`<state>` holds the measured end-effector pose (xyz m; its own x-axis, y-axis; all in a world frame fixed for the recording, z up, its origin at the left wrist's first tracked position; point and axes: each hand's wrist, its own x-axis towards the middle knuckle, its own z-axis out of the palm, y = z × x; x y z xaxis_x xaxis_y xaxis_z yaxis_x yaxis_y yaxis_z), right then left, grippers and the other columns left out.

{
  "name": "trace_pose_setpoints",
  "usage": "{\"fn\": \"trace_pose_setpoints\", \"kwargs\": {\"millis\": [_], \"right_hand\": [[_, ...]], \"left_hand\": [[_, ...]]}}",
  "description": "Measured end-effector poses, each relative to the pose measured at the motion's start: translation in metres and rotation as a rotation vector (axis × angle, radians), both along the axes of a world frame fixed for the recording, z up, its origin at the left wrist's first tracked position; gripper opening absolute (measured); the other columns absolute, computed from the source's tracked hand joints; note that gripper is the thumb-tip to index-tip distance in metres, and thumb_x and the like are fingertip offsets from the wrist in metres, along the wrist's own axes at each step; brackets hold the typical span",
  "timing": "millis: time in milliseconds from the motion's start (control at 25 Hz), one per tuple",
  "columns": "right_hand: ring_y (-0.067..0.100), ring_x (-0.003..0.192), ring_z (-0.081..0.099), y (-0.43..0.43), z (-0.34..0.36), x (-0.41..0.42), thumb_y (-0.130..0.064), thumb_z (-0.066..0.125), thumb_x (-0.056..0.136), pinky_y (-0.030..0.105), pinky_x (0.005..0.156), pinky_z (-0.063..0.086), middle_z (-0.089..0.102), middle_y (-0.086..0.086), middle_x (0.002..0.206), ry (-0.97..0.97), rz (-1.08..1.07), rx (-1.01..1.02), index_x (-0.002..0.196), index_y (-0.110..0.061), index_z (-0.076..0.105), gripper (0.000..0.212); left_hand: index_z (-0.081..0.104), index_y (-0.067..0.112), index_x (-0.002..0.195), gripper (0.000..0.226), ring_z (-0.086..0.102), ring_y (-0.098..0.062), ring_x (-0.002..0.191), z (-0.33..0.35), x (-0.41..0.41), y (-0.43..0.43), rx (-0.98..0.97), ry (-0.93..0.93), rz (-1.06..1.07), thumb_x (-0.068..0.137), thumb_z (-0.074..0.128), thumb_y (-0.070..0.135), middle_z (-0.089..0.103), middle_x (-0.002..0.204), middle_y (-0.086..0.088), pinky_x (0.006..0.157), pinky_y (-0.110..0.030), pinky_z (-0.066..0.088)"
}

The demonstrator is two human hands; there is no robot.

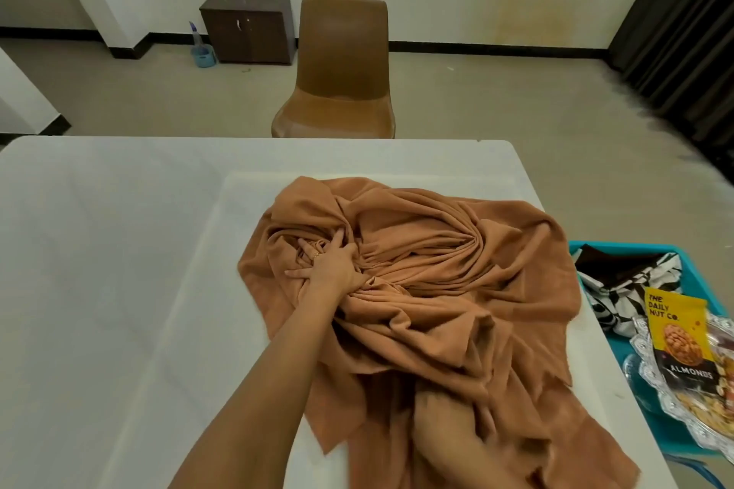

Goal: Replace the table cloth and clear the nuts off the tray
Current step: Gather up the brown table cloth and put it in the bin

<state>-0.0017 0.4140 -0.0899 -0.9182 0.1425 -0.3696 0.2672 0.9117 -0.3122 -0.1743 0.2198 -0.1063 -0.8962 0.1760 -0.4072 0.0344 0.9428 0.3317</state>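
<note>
A crumpled orange-brown cloth (429, 290) lies bunched on the white table (119, 270), right of the middle. My left hand (329, 266) reaches into its folds and grips a gathered bunch near the centre. My right hand (449, 421) is low and blurred at the near edge, mostly wrapped in the cloth and closed on it. At the right, a glass tray (651, 401) holds nuts and a yellow almond packet (679, 337). A black-and-white patterned cloth (623, 290) lies crumpled behind the tray.
The tray and patterned cloth sit on a blue surface (619, 421) beside the table's right edge. A brown chair (341, 71) stands at the far side. A dark cabinet (248, 29) and a blue bottle stand by the wall. Dark curtains hang at right.
</note>
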Motion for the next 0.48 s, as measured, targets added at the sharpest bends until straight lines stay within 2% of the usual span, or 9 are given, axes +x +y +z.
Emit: {"fn": "trace_pose_setpoints", "kwargs": {"millis": [80, 120, 200, 240, 320, 360, 400, 440, 480], "right_hand": [[0.025, 0.145, 0.023, 0.006, 0.008, -0.014, -0.029, 0.029, 0.104, 0.030, 0.116, 0.016, 0.019, 0.012, 0.159, -0.018, -0.107, 0.028, 0.152, -0.012, 0.017, 0.052], [0.024, 0.141, 0.029, -0.004, 0.001, 0.006, -0.029, 0.031, 0.105, 0.027, 0.112, 0.020, 0.027, 0.012, 0.156, -0.018, -0.097, -0.059, 0.149, -0.012, 0.023, 0.049], [0.029, 0.128, 0.045, -0.019, 0.014, 0.029, -0.025, 0.040, 0.102, 0.033, 0.105, 0.034, 0.049, 0.013, 0.138, 0.000, -0.154, -0.186, 0.137, -0.011, 0.046, 0.038], [0.031, 0.119, 0.051, -0.027, 0.020, 0.037, -0.025, 0.049, 0.097, 0.037, 0.103, 0.038, 0.057, 0.009, 0.127, 0.074, -0.167, -0.134, 0.127, -0.015, 0.057, 0.032], [0.031, 0.100, 0.061, -0.052, 0.020, 0.070, -0.033, 0.074, 0.078, 0.038, 0.100, 0.034, 0.065, 0.004, 0.103, 0.103, -0.191, -0.161, 0.104, -0.022, 0.070, 0.028], [0.030, 0.101, 0.061, -0.065, 0.018, 0.084, -0.041, 0.076, 0.074, 0.032, 0.101, 0.029, 0.064, 0.006, 0.107, 0.119, -0.277, -0.278, 0.108, -0.022, 0.068, 0.040], [0.030, 0.113, 0.056, -0.075, 0.017, 0.089, -0.050, 0.071, 0.078, 0.031, 0.105, 0.030, 0.058, 0.009, 0.123, 0.021, -0.533, -0.555, 0.124, -0.019, 0.059, 0.057], [0.030, 0.124, 0.049, -0.074, 0.015, 0.083, -0.057, 0.064, 0.082, 0.038, 0.106, 0.036, 0.047, 0.010, 0.137, -0.083, -0.908, -0.809, 0.139, -0.017, 0.044, 0.072], [0.032, 0.127, 0.045, -0.067, 0.010, 0.070, -0.059, 0.061, 0.083, 0.046, 0.102, 0.042, 0.041, 0.008, 0.141, -0.153, -1.126, -1.025, 0.145, -0.019, 0.034, 0.079]], "left_hand": [[0.032, 0.027, 0.147, 0.075, 0.007, -0.044, 0.143, -0.001, -0.001, -0.006, 0.010, 0.017, -0.037, 0.083, 0.063, 0.048, 0.014, 0.160, 0.003, 0.106, -0.073, 0.003], [0.027, 0.026, 0.149, 0.079, 0.011, -0.044, 0.142, 0.000, 0.000, -0.009, 0.003, 0.010, -0.021, 0.082, 0.063, 0.047, 0.020, 0.158, 0.001, 0.109, -0.072, 0.005], [0.026, 0.025, 0.149, 0.079, 0.014, -0.047, 0.140, -0.001, 0.005, -0.008, -0.001, 0.034, 0.055, 0.082, 0.063, 0.043, 0.027, 0.154, -0.001, 0.106, -0.075, 0.008], [0.026, 0.026, 0.148, 0.077, 0.010, -0.050, 0.140, 0.001, 0.010, -0.005, -0.004, 0.048, 0.117, 0.082, 0.063, 0.040, 0.028, 0.152, 0.000, 0.102, -0.079, 0.007], [0.026, 0.027, 0.146, 0.073, 0.005, -0.053, 0.140, 0.003, 0.019, 0.000, -0.024, 0.064, 0.190, 0.083, 0.062, 0.037, 0.026, 0.151, 0.003, 0.095, -0.084, 0.007], [0.027, 0.026, 0.143, 0.070, 0.009, -0.054, 0.139, 0.004, 0.022, 0.003, -0.025, 0.073, 0.192, 0.083, 0.061, 0.035, 0.028, 0.150, 0.002, 0.096, -0.084, 0.010], [0.026, 0.027, 0.142, 0.069, 0.015, -0.055, 0.138, 0.004, 0.024, 0.004, -0.008, 0.085, 0.185, 0.083, 0.061, 0.032, 0.031, 0.149, 0.000, 0.097, -0.082, 0.013], [0.020, 0.030, 0.144, 0.074, 0.019, -0.055, 0.136, 0.005, 0.025, 0.004, 0.013, 0.089, 0.173, 0.083, 0.061, 0.031, 0.033, 0.147, -0.001, 0.097, -0.082, 0.013], [0.008, 0.037, 0.148, 0.084, 0.020, -0.054, 0.136, 0.006, 0.026, 0.004, 0.011, 0.083, 0.159, 0.085, 0.062, 0.031, 0.032, 0.146, 0.000, 0.096, -0.084, 0.010]]}}
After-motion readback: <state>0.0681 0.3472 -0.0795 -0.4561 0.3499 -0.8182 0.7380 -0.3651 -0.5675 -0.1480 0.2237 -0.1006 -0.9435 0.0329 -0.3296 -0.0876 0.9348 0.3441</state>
